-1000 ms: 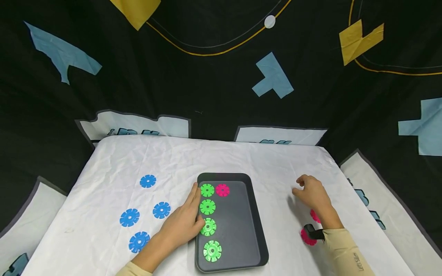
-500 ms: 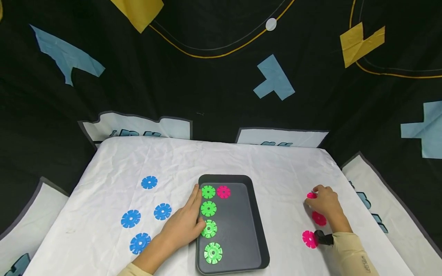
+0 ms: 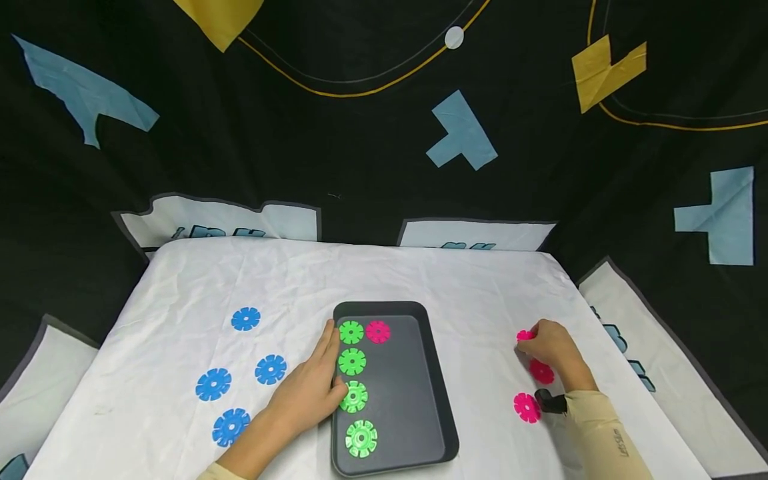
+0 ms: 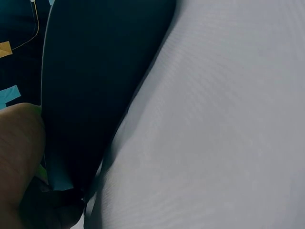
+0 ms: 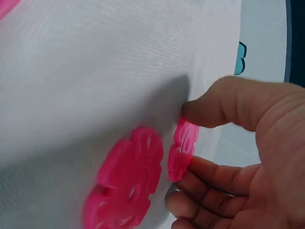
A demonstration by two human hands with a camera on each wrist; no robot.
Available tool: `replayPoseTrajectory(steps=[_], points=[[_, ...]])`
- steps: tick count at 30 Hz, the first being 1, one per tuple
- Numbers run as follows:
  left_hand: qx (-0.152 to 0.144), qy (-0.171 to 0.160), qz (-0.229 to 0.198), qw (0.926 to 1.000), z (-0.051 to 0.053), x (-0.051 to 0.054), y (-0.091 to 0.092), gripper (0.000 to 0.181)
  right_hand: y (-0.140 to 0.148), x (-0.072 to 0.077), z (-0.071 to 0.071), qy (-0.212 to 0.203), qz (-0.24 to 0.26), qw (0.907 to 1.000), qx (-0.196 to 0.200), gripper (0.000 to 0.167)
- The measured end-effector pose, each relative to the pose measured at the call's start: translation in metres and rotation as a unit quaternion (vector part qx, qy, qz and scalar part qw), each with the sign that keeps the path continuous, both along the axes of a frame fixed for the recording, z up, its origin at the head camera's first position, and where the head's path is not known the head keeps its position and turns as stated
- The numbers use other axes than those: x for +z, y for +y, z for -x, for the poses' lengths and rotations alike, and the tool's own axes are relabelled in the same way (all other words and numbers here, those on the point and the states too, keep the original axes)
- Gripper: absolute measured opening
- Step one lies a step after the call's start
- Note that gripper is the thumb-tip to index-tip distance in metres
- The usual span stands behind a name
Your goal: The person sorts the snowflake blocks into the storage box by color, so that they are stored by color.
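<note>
In the head view my right hand (image 3: 555, 345) is at the farthest pink notched disc (image 3: 525, 336) on the right of the table. The right wrist view shows that disc (image 5: 184, 148) tilted up, its opposite edges between thumb and forefinger. Nearer lie two more pink discs, one (image 3: 541, 371) just below the hand and another (image 3: 527, 407) by the wrist. My left hand (image 3: 309, 392) rests along the left rim of the dark grey tray (image 3: 414, 393), fingers straight, thumb over the rim. Inside, several green discs (image 3: 352, 362) form a left column, with a pink disc (image 3: 378, 331) beside the top one.
Several blue notched discs (image 3: 245, 319) lie on the white tablecloth (image 3: 288, 273), left of the tray. A black wrist strap piece (image 3: 549, 402) sits at my right cuff. Behind the table hangs a black curtain (image 3: 360, 153).
My right hand has come down from above the table onto the farthest pink disc and now pinches it. My left hand stays at the tray; the head view has shifted slightly.
</note>
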State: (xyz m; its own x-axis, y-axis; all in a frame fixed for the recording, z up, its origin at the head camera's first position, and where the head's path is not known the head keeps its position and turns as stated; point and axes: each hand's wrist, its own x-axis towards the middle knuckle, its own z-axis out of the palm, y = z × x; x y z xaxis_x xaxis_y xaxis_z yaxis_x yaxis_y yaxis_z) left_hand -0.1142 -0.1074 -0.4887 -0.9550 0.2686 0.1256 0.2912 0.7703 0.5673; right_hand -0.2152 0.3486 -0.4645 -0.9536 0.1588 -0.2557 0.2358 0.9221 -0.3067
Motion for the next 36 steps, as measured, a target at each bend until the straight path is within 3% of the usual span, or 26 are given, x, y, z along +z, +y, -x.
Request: replayPoseTrajectory(steps=[9,18,23,27,36], points=[[0.002,0.008,0.005,1.0000,-0.001,-0.001,0.000,0.083,-0.007,0.001,-0.001,-0.012,-0.024,0.9991,0.032,0.047],[0.004,0.012,0.010,0.9999,0.000,-0.001,0.000,0.083,-0.008,0.006,-0.003,-0.015,0.004,0.9897,0.142,0.056],[0.002,0.013,0.009,0.9999,0.000,0.000,-0.001,0.083,-0.010,0.003,-0.002,-0.013,0.010,0.9903,0.138,0.054],[0.003,0.011,0.008,0.9999,0.000,0.000,-0.001,0.083,-0.013,-0.001,0.000,0.001,-0.013,0.9887,0.149,0.055],[0.004,0.011,0.008,0.9999,-0.001,-0.001,0.000,0.083,-0.018,-0.010,-0.001,0.057,-0.075,0.9759,0.197,0.051]])
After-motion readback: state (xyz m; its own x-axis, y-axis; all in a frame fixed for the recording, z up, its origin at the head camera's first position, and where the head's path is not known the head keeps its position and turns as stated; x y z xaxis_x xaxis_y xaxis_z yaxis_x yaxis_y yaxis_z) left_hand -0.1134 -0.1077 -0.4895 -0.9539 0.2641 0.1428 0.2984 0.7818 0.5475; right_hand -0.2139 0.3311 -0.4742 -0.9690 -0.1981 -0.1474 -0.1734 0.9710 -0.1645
